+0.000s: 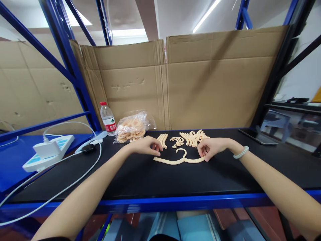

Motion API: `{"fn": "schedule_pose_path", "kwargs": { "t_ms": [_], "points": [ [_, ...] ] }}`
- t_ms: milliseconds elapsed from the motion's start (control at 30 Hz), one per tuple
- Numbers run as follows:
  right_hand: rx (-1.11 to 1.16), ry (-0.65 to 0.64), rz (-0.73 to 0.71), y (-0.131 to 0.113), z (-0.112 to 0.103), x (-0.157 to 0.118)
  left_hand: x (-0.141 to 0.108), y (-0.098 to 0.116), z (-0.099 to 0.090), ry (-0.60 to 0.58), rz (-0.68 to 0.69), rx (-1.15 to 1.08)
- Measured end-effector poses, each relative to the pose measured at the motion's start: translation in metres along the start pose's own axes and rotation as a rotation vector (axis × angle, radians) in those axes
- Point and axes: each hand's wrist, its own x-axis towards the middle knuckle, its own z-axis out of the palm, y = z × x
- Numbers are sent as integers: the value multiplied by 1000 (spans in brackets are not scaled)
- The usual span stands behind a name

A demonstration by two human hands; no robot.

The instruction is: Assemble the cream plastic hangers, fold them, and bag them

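A cream plastic clothes hanger [173, 162] lies on the black tabletop, its hook pointing away from me and its two arms spread sideways. My right hand [210, 147] pinches the tip of its right arm. Just above the left arm's end is my left hand [148, 146], fingers curled but apart, with nothing visible in them. Behind the hanger lie loose hanger pieces: a row of arms [163, 140] near my left hand, a small group of hooks [177, 141] in the middle, and a larger pile of arms [192, 138] by my right hand.
A clear bag of cream pieces [132, 127] and a red-capped water bottle [108, 119] stand at the back left. White cables run from a power strip [52, 152] across the left side. A phone-like dark slab [258, 136] lies far right. Cardboard panels [215, 83] wall the back.
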Motion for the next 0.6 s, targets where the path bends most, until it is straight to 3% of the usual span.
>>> {"fn": "schedule_pose_path", "kwargs": {
  "t_ms": [133,500,600],
  "points": [
    [-15,7,6,-2,1,0,-4,-6,-7,53,-39,35],
    [-5,19,19,-3,1,1,-1,-18,-3,13,-99,39],
    [-9,23,16,-3,1,0,-5,-15,-9,-37,-103,7]
  ]
}}
